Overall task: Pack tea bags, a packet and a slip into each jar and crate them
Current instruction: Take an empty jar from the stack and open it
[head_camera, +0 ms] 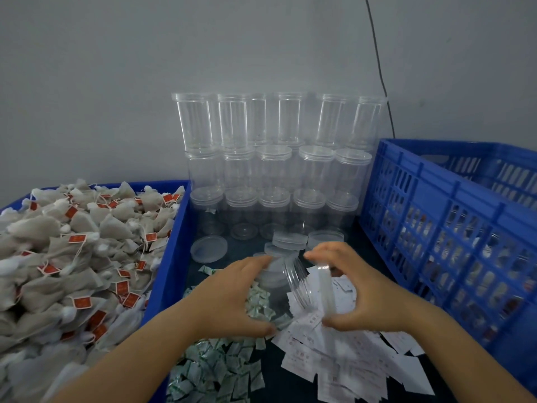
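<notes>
- Nearest the camera, two bare forearms reach in from the bottom edge over a dark table (270,373).
- Far left: a blue tray (171,257) heaped with tea bags (72,257), pale pouches on strings with small red tags.
- Just right of the tray's wall, a scatter of green-and-white packets (215,370) lies on the table, running under the left wrist.
- Left hand (232,295) – fingers and thumb curled round the body of a clear jar (286,283), which lies tilted on its side with its open mouth turned to the right.
- Right hand (357,289) – thumb and fingers curved round a clear lid (325,289) held on edge, just beside the jar's mouth and apart from it; the lid is blurred, so its exact tilt is hard to judge.
- Beneath and right of the hands, white printed slips (348,365) lie in a loose pile.
- Behind the hands, a few loose lids (208,249) rest on the table, and beyond them empty lidded jars (276,158) stand stacked in three tiers against the grey wall.
- Far right: a blue slatted crate (453,228), with filled jars dimly visible through its slots.
</notes>
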`<state>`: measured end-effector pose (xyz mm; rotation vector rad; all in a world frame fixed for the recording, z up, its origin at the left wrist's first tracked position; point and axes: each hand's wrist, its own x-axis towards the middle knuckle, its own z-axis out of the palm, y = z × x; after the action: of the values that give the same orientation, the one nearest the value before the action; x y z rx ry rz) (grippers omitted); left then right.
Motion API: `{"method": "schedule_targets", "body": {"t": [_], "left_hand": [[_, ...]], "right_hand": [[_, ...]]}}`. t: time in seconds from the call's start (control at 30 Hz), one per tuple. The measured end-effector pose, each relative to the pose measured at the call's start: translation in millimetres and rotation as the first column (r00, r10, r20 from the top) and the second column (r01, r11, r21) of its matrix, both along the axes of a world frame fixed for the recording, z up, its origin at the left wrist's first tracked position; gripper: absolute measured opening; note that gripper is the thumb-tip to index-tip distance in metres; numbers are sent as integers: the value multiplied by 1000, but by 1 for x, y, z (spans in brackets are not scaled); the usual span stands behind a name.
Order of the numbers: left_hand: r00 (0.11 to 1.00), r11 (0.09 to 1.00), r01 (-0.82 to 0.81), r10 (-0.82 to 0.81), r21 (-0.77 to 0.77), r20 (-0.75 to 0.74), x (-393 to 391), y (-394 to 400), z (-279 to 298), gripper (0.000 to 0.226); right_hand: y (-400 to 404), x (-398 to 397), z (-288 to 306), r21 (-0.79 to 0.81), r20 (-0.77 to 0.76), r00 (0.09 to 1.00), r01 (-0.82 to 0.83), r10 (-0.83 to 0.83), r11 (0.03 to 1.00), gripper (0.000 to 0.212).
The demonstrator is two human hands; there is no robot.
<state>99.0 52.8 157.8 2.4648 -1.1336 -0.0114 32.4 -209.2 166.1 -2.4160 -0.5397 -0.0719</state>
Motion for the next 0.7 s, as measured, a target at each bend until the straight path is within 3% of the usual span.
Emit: {"method": "schedule_targets", "body": {"t": [0.07,0.13,0.23,0.33,0.47,0.6,0.7], "left_hand": [[989,978,-63,34,-198,-146,2,-1,5,101],[969,901,-185,102,-393,-224,4,-2,12,92],[922,695,-385,258,-608,-289,12,1,18,94],[861,493,-500,369,-712,-349,19,7,20,104],[810,360,-563,420,-744,-410,24,12,20,93],[809,368,-556,443,-745,-385,25,13,22,93],[807,386,-564,446,-730,-388,25,10,23,92]], "right_hand": [[-4,7,-1,158,18,990,134,-138,978,80],[1,21,-8,334,-24,962,265,-273,904,77],[23,51,-26,478,-93,931,352,-352,805,70],[52,89,-35,500,-127,917,388,-378,774,66],[90,143,-37,310,-77,899,433,-432,846,75],[112,181,-45,59,-8,859,511,-512,857,70],[120,201,-53,-243,144,805,592,-575,768,60]]}}
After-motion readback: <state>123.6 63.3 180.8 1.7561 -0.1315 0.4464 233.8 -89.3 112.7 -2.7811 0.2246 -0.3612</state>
